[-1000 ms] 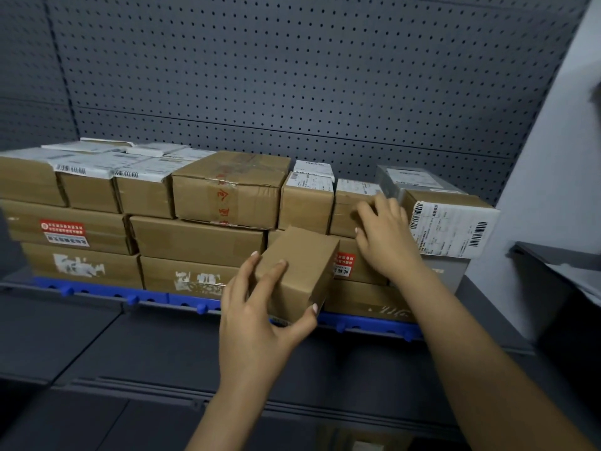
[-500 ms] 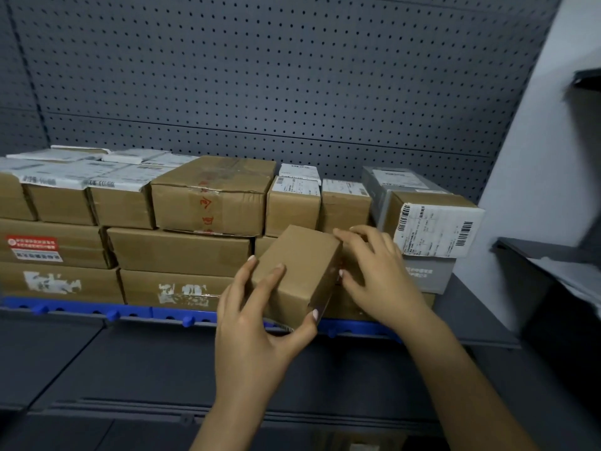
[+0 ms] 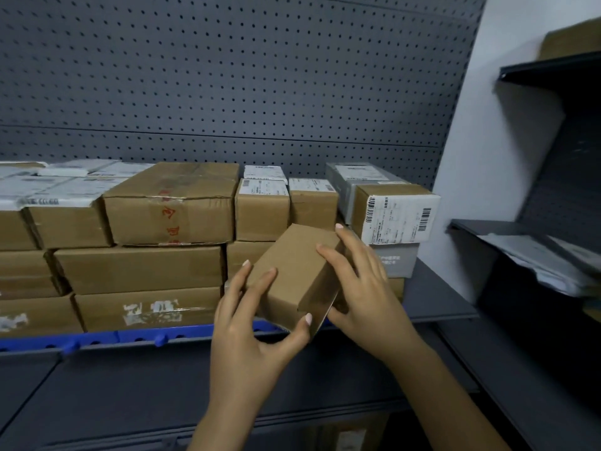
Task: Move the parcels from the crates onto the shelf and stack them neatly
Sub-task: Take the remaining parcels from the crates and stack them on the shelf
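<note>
Having left the stack (image 3: pixel 169 219), the right hand (image 3: pixel 364 291) joins the left hand (image 3: pixel 247 323), both gripping the small parcel (image 3: pixel 292 271).

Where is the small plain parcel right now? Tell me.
Head view, right of centre: the small plain parcel is held tilted between the left hand and right hand, in front of the stacked parcels, just left of the barcode-labelled box.

Btwn left hand (image 3: pixel 250 333) & right hand (image 3: pixel 364 294), small parcel (image 3: pixel 292 271) is hanging tilted, in front of stacked parcels (image 3: pixel 140 268) lying on shelf (image 3: pixel 432 297). Pegboard (image 3: pixel 227 92) is standing behind stack; side rack (image 3: pixel 520 229) is sitting to right.
</note>
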